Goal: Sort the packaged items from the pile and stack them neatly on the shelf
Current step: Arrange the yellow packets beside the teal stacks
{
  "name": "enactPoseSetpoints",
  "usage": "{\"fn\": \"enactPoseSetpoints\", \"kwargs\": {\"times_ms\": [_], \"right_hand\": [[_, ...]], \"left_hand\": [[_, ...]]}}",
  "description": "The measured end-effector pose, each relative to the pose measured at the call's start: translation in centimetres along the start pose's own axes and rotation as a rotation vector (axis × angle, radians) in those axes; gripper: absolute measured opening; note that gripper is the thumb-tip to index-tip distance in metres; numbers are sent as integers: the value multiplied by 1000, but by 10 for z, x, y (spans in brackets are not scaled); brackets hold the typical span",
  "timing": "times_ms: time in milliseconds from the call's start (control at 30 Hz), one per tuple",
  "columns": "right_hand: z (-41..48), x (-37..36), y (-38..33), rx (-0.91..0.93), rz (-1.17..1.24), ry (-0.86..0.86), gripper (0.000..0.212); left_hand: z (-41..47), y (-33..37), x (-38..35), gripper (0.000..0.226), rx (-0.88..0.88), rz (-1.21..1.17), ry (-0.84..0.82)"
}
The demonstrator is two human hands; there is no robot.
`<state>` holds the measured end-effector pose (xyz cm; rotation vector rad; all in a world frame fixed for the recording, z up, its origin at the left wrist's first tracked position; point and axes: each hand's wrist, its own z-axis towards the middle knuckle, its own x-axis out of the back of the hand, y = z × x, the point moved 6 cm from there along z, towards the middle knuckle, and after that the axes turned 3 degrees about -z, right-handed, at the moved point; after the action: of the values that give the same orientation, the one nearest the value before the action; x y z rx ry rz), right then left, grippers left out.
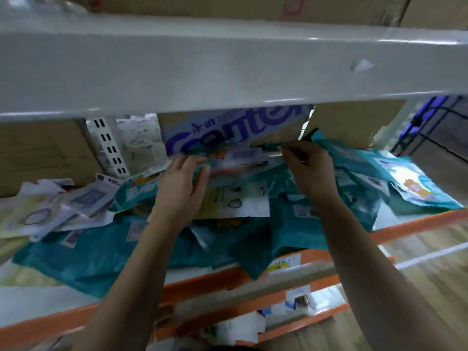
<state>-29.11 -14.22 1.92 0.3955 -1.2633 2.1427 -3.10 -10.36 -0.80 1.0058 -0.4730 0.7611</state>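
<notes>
A teal packet [243, 164] is held over the pile [76, 257] on the shelf [202, 283], its ends pinched in the grip of left hand [182, 186] and right hand [310, 171].

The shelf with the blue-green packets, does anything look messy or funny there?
Yes. The teal packets lie jumbled, overlapping at all angles, not stacked. One corner hangs over the orange shelf edge. Pale packets are heaped at the left. The left hand and right hand grip the top packet.
</notes>
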Motion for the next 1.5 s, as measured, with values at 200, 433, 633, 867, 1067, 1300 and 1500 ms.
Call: {"fn": "enactPoseSetpoints", "kwargs": {"times_ms": [200,433,633,867,1067,1300,1500], "right_hand": [[1,5,21,-18,114,-99,12],[-14,19,36,-68,245,-56,13],[-33,15,45,-119,269,-76,13],[-50,16,49,-127,263,-83,12],[-55,23,48,-134,298,-66,11],[-55,23,25,-52,363,-119,18],[-61,2,4,-10,412,-234,14]], "left_hand": [[-40,14,3,39,124,30,152],[-57,28,7,39,115,68,240],[-71,41,-15,54,42,117,76],[-67,45,-20,33,-66,185,120],[-69,82,17,24,-159,127,365],[-56,78,58,27,23,27,584],[-73,47,53,42,281,-230,575]]}}
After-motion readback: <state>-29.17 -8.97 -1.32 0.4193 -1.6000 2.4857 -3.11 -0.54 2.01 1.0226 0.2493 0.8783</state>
